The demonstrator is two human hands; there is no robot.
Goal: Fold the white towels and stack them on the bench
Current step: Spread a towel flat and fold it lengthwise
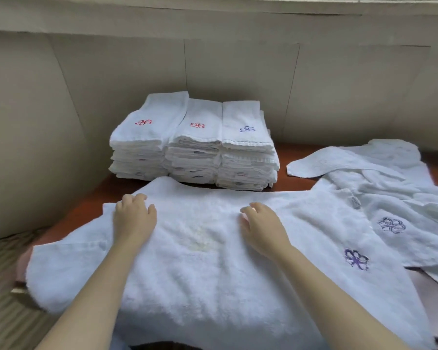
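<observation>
Left hand (134, 218) and right hand (262, 227) both rest palm-down on spread white towel (213, 274), fingers relaxed and loosely spread, gripping nothing. Towel lies across near part of reddish-brown bench (86, 210), left corner overhanging edge; purple flower embroidery (356, 259) near its right end. Three stacks of folded towels (195, 145) stand side by side behind it, against wall. Loose unfolded towels (390, 198) lie heaped at right, touching spread towel.
</observation>
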